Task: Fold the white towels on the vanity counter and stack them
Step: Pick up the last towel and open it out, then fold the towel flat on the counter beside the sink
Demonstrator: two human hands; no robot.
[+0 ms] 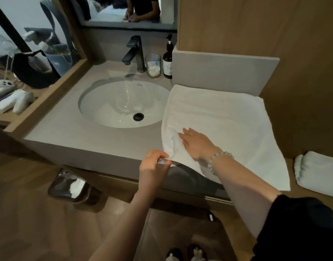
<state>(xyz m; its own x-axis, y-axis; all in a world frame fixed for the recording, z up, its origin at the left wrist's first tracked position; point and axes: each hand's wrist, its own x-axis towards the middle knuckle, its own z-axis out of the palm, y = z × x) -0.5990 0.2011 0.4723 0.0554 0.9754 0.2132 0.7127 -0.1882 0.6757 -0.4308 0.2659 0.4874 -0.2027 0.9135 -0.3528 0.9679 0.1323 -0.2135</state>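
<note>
- Where the floor shows at the bottom edge, 2 slippers are seen side by side, partly cut off by the frame.
- A black sleeve is worn on the right arm, pushed up above the bare forearm.
- A waste bin lined with clear plastic is set on the floor under the front left of the counter, with crumpled white paper inside.
- The left hand is held at the front edge of the vanity counter. Its thumb and curled fingers are pinched on the near left corner of the white towel, which is lifted slightly off the edge.
- The right hand is laid flat on the towel just beyond that corner, palm down and fingers straight and close together. A ring is worn on 1 finger and a bead bracelet on the wrist.
- The white towel is spread over the right part of the counter. Its left edge reaches the right rim of the basin, and its near right corner is draped over the front edge.
- A second white towel, already folded into a thick bundle, is laid on a lower wooden ledge to the right, apart from the spread one.
- A black drain is set in the white oval basin.
- Behind the basin, a dark faucet, a glass and a dark pump bottle are lined up from left to right.
- A mirror is mounted above them, and both hands are reflected in it.
</note>
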